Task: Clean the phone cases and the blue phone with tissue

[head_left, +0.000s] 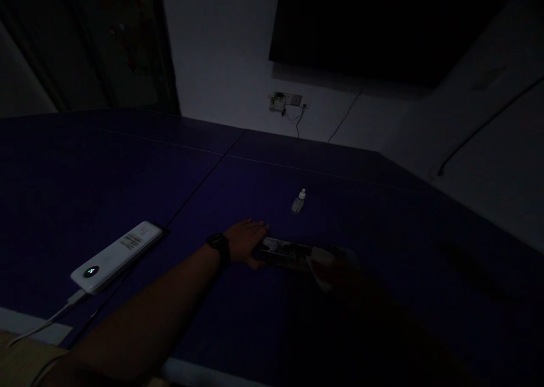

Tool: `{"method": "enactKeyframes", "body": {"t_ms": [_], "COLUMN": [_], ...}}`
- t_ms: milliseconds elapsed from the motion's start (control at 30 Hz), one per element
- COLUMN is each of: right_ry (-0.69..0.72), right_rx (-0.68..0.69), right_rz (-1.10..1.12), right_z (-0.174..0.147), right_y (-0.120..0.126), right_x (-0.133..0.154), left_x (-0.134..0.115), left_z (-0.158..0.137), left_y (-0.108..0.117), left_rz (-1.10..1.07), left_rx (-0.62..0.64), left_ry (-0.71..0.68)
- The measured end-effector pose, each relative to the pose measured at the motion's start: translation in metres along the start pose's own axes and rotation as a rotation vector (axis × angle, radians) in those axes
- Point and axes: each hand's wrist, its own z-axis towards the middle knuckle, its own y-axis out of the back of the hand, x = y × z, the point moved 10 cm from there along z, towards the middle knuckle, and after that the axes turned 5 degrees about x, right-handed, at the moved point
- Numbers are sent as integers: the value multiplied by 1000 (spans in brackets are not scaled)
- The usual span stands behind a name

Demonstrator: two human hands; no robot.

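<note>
The scene is very dark. My left hand (246,242), with a black watch on the wrist, lies with fingers stretched out and thumb apart at the left end of a flat, dark, glossy panel (289,253). Pale patches show on the panel's surface; its exact kind I cannot make out. A white tissue or cloth (322,262) is pressed to the panel under my right hand (342,273), which is closed on it and mostly lost in shadow. Beyond the panel, a small clear bottle with a white cap (298,201) rests on the blue table.
On the left lies a white power bank (119,256) with a lit indicator and a white cable (46,322). A dark seam (204,180) crosses the blue tabletop (140,177). Behind it are a wall socket (293,99), hanging wires and a large dark screen (374,30).
</note>
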Motion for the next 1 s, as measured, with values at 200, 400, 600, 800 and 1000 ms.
{"method": "enactKeyframes", "body": {"t_ms": [200, 400, 600, 800, 1000], "right_ry": [33, 69, 84, 63, 47], "right_rx": [-12, -13, -35, -49, -76], "right_rz": [23, -9, 44, 64, 21], "right_z": [30, 25, 29, 28, 13], "right_y": [-18, -5, -3, 6, -5], "right_x": [14, 6, 25, 28, 13], "left_x": [3, 4, 7, 8, 8], "left_z": [-1, -2, -1, -1, -1], "left_y": [-1, 0, -2, -2, -1], "left_rz": [-11, -10, -19, -42, -36], "left_rx": [-11, -5, 9, 25, 24], "left_ry": [4, 19, 23, 27, 37]}}
